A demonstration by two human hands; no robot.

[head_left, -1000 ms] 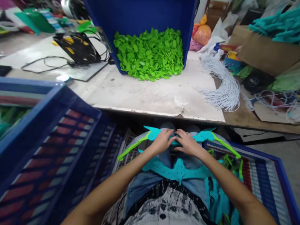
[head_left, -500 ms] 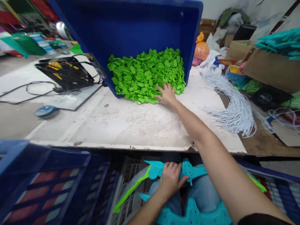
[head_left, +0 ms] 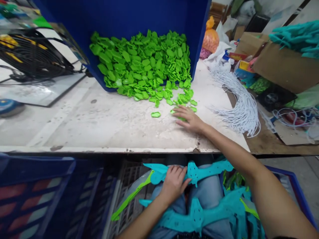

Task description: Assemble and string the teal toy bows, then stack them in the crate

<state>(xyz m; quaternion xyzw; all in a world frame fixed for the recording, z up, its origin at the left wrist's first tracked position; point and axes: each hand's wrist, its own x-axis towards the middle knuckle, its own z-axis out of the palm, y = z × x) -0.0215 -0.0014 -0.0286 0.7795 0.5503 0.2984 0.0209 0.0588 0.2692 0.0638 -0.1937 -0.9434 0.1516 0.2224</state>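
Right hand (head_left: 188, 120), loosely spread over green pieces (head_left: 183, 98) inside table's (head_left: 119, 129) front edge, surface stretching leftward; left hand (head_left: 174, 182) grips turquoise frame (head_left: 208, 172).

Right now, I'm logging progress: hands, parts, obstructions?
Left hand on farther turquoise part, over lap. Right hand at loose green pieces on tabletop. Blue bin just beyond.

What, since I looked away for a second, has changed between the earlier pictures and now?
The right hand left the upper frame, reached forward to the green pieces in the bin, then drew back over the table. Some pieces now lie pulled out on the table near it; whether it holds any is unclear. The left hand stays on the upper frame, and the bin stays on the table.
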